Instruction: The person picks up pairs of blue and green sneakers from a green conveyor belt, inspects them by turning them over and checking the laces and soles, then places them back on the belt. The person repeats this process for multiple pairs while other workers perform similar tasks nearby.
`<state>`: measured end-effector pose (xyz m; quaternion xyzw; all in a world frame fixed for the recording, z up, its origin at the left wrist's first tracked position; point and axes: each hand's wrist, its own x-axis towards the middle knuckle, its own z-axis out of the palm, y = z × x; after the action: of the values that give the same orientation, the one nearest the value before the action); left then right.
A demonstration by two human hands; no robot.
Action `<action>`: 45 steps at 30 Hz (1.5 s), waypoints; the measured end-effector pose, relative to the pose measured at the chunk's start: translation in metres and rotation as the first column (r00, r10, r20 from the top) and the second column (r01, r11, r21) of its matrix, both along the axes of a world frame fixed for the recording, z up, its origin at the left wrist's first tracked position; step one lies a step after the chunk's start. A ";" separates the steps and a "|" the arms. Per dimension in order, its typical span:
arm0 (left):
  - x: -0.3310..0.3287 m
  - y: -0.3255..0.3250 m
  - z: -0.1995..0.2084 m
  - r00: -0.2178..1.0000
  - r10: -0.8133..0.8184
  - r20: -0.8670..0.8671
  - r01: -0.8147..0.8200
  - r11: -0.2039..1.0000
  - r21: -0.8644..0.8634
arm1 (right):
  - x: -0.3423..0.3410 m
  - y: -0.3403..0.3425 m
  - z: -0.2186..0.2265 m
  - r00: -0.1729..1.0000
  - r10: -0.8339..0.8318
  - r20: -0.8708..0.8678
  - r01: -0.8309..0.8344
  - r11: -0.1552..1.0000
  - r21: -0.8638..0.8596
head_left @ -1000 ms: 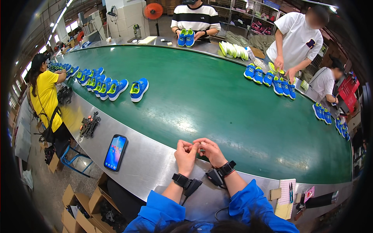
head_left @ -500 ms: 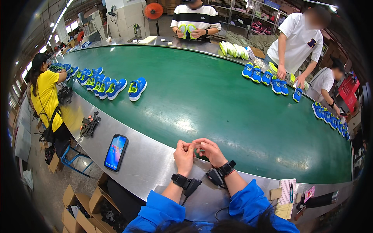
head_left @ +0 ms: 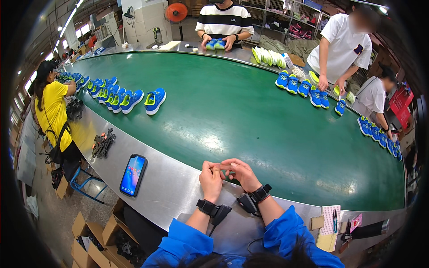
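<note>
My left hand [head_left: 211, 182] and my right hand [head_left: 242, 173] meet over the near edge of the green conveyor belt [head_left: 201, 120]. The left fingers are curled closed, and what they hold, if anything, is hidden. Loosely bent, the right fingers reach toward the left thumb and fingertips, with nothing visible in them. Each wrist carries a black strapped device. Nearest my left arm, a phone [head_left: 133, 175] with a lit screen lies on the metal ledge [head_left: 165, 196]. A single blue sneaker [head_left: 155, 101] with lime lining stands on the belt at left, beside a row of similar sneakers [head_left: 116, 98].
Across the belt, a person in a striped shirt [head_left: 225, 22] holds shoes; one in white [head_left: 342, 47] handles blue sneakers [head_left: 304, 88]. A person in yellow [head_left: 53, 107] stands at left. Paper sheets [head_left: 330, 223] and a dark-handled tool [head_left: 368, 230] lie at right; cardboard boxes [head_left: 96, 245] stand below left.
Shoes on the belt have shifted slightly left. The person in stripes has lowered and turned the pair of shoes. My hands have barely moved.
</note>
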<state>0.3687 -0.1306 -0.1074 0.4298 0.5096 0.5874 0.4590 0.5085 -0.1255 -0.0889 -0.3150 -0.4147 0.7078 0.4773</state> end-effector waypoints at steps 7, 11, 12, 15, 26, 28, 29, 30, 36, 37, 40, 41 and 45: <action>0.000 0.001 0.003 1.000 -0.015 0.011 0.015 1.000 0.006 | 0.000 0.001 -0.003 1.000 0.004 0.005 -0.004 1.000 0.011; 0.000 0.000 0.004 1.000 -0.012 0.009 0.012 1.000 -0.010 | -0.001 0.001 -0.002 1.000 0.009 0.010 -0.009 1.000 0.015; 0.000 0.001 0.004 1.000 -0.015 0.001 0.015 1.000 -0.012 | -0.001 0.002 -0.002 1.000 0.010 0.015 -0.010 1.000 0.016; -0.001 0.001 0.003 1.000 -0.012 -0.018 0.012 1.000 -0.005 | -0.001 0.002 -0.002 1.000 0.014 0.014 -0.014 1.000 0.009; -0.002 0.001 0.003 0.999 -0.012 -0.036 0.011 1.000 -0.024 | -0.001 0.002 -0.004 1.000 0.018 -0.004 -0.018 1.000 -0.004; -0.002 0.001 0.004 1.000 -0.007 -0.029 0.006 0.999 -0.032 | -0.001 0.002 -0.002 1.000 0.017 -0.004 -0.017 1.000 -0.005; -0.001 0.001 0.004 1.000 -0.005 -0.022 0.004 0.999 -0.033 | -0.001 0.001 -0.002 1.000 0.017 -0.002 -0.017 1.000 -0.004; -0.001 0.000 0.004 1.000 -0.003 -0.015 0.002 0.999 -0.035 | -0.001 0.001 -0.002 1.000 0.017 0.000 -0.017 1.000 -0.003; -0.002 0.004 -0.001 0.997 -0.041 0.067 0.042 0.999 -0.013 | 0.000 0.002 -0.004 1.000 0.012 0.003 -0.012 1.000 0.013; -0.001 0.004 -0.001 0.997 -0.050 0.054 0.051 0.998 -0.022 | 0.001 0.001 -0.005 1.000 0.004 -0.002 -0.004 1.000 -0.008; 0.000 0.004 -0.002 0.997 -0.081 -0.004 0.081 0.996 -0.035 | 0.002 -0.001 -0.005 0.997 -0.035 0.069 0.040 0.996 -0.075; 0.002 0.004 -0.002 0.995 -0.098 -0.034 0.097 0.995 -0.033 | 0.002 -0.003 0.002 0.986 -0.059 0.154 0.076 0.992 -0.103; 0.004 0.008 0.005 0.986 -0.158 0.045 0.161 0.985 -0.068 | 0.018 0.004 0.050 0.938 0.046 0.345 0.005 0.989 -0.145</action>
<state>0.3730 -0.1229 -0.1023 0.4409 0.4853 0.5384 0.5294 0.5262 -0.1213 -0.0392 -0.4641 -0.4435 0.6740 0.3654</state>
